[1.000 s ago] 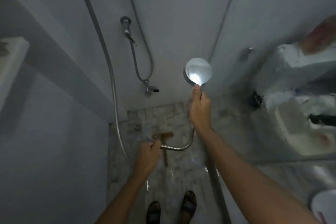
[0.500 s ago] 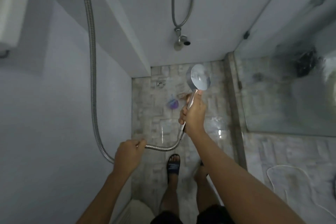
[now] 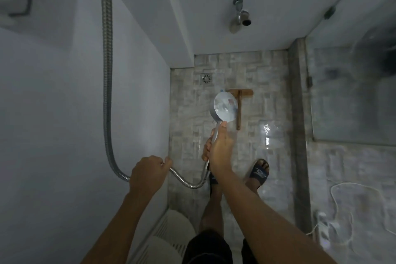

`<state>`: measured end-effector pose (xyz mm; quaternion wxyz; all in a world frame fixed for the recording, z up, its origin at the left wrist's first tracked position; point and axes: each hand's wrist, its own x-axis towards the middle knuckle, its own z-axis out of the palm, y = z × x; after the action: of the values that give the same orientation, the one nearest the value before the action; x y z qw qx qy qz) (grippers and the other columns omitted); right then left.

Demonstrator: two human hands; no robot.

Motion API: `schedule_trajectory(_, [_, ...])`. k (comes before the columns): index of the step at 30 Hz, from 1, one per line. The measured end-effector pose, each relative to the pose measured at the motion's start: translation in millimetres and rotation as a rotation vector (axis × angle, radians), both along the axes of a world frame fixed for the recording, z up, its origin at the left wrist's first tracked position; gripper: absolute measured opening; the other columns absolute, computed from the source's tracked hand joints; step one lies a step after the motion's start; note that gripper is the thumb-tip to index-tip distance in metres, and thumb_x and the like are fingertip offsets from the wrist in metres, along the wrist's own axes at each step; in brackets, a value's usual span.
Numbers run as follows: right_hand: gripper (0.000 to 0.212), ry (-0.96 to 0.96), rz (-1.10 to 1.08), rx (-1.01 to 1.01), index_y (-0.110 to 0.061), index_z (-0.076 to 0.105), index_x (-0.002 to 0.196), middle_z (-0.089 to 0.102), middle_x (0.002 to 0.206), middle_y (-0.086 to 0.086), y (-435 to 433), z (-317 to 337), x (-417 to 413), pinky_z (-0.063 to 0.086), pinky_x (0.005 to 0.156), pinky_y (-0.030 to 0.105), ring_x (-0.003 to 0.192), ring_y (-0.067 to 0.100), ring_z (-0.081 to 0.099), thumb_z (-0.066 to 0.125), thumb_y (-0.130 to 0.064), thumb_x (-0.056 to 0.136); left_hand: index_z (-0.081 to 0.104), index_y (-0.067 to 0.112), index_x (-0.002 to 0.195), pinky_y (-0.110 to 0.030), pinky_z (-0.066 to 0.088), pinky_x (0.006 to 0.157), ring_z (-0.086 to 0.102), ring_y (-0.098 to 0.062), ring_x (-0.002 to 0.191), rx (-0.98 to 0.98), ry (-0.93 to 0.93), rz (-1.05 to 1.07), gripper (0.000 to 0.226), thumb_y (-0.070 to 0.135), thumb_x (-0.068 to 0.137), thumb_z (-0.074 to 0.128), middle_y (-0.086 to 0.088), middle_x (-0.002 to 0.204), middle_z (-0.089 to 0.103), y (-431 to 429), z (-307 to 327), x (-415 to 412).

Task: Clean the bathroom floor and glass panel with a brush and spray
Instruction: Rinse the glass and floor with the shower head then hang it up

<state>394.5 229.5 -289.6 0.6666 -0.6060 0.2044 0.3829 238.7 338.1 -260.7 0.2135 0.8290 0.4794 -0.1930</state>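
Right hand (image 3: 220, 150): closed round the shower head (image 3: 225, 109) handle.
Left hand (image 3: 147, 174): fisted on the hose (image 3: 108, 83).
Brush (image 3: 239, 105): laid on the floor (image 3: 270, 96), at 12 o'clock from the right hand.

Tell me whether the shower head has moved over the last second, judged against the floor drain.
Yes. The shower head has dropped from wall height, well above the floor drain, to below and right of it, over the floor, in the right hand.
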Motion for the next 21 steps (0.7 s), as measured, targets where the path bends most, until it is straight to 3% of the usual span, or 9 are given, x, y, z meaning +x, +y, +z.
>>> schedule_trajectory(3, [0.058, -0.070, -0.049, -0.027, -0.011, 0.049, 0.079, 0.034, 0.051, 0.004, -1.6, -4.3, -10.5, 0.030, 0.040, 0.022, 0.039, 0.015, 0.031, 0.036, -0.063, 0.100, 0.036, 0.019, 0.043, -0.029, 0.030, 0.048, 0.044, -0.016, 0.045, -0.019, -0.019, -0.011, 0.060, 0.041, 0.095, 0.057, 0.004, 0.044, 0.040, -0.7, -0.5, -2.3])
schedule_trajectory(8, [0.058, -0.190, -0.107, -0.095, -0.003, 0.044, 0.074, 0.034, 0.061, 0.011, -13.1, -13.5, -7.9, 0.031, 0.038, 0.023, 0.042, 0.017, 0.031, 0.036, -0.051, 0.106, 0.035, 0.020, 0.044, -0.026, 0.026, 0.044, 0.044, -0.014, 0.046, -0.049, -0.013, -0.059, 0.059, 0.040, 0.096, 0.056, 0.005, 0.045, 0.039, -9.8, -5.5, 11.1])
schedule_trajectory(11, [0.054, -0.264, -0.111, -0.214, -0.021, 0.046, 0.067, 0.039, 0.056, 0.008, -26.0, -18.2, -0.1, 0.039, 0.048, 0.034, 0.048, 0.020, 0.039, 0.037, -0.065, 0.098, 0.036, 0.019, 0.045, -0.027, 0.029, 0.047, 0.047, -0.017, 0.049, -0.063, -0.012, -0.103, 0.058, 0.040, 0.096, 0.056, 0.003, 0.048, 0.042, -19.2, -11.8, 26.0])
schedule_trajectory(13, [0.054, -0.306, -0.126, -0.273, -0.020, 0.048, 0.068, 0.044, 0.058, 0.006, -37.8, -17.6, 9.8, 0.043, 0.051, 0.039, 0.052, 0.022, 0.044, 0.036, -0.064, 0.098, 0.045, 0.016, 0.045, -0.028, 0.035, 0.048, 0.051, -0.018, 0.051, -0.076, -0.019, -0.141, 0.056, 0.039, 0.095, 0.056, 0.000, 0.050, 0.049, -25.1, -14.8, 38.4])
schedule_trajectory(16, [0.047, -0.327, -0.179, -0.304, -0.021, 0.050, 0.071, 0.043, 0.057, 0.005, -55.0, -12.8, 31.2, 0.042, 0.050, 0.038, 0.051, 0.020, 0.043, 0.037, -0.053, 0.104, 0.059, 0.009, 0.052, -0.031, 0.044, 0.052, 0.058, -0.021, 0.055, -0.090, -0.033, -0.188, 0.053, 0.040, 0.095, 0.055, -0.004, 0.057, 0.060, -35.4, -18.4, 60.7])
schedule_trajectory(21, [0.047, -0.360, -0.263, -0.368, -0.037, 0.053, 0.065, 0.042, 0.059, 0.005, -82.5, -9.6, 69.5, 0.045, 0.055, 0.039, 0.054, 0.023, 0.043, 0.040, -0.069, 0.095, 0.059, 0.005, 0.056, -0.035, 0.049, 0.057, 0.061, -0.026, 0.060, -0.105, -0.078, -0.240, 0.054, 0.041, 0.096, 0.054, -0.010, 0.062, 0.063, -60.5, -19.6, 110.5])
